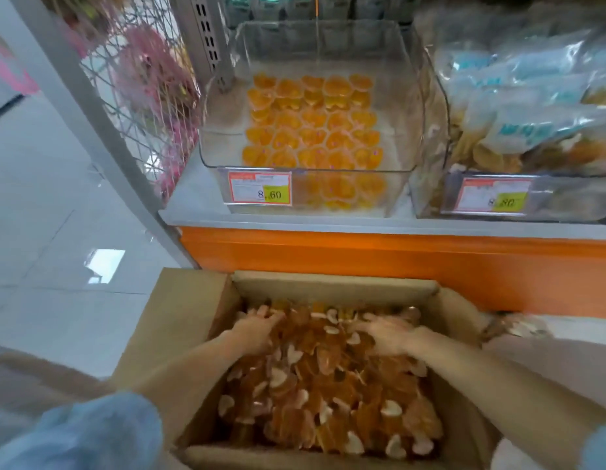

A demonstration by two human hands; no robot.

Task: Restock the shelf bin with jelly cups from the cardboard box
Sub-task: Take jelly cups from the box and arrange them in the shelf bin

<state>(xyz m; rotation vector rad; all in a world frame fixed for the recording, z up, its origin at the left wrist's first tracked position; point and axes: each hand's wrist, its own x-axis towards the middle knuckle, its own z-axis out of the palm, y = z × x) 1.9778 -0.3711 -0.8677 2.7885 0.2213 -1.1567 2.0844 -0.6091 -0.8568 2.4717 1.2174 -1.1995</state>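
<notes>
An open cardboard box [179, 320] at the bottom centre is filled with several heart-shaped orange jelly cups [328, 395]. My left hand [257, 329] and my right hand [388, 334] are both sunk into the far end of the pile, fingers spread over the cups; the fingertips are blurred and partly buried. Above, on the shelf, a clear plastic bin [400, 96] holds a flat layer of orange jelly cups [311, 127] across its floor. A price tag [260, 188] reading 8.60 sits on the bin's front.
An orange shelf edge [362, 256] runs between box and bin. A second clear bin [518, 106] with bagged snacks stands at the right. A wire rack with pink items [149, 79] hangs at the left. White tiled floor [57, 215] lies left of the box.
</notes>
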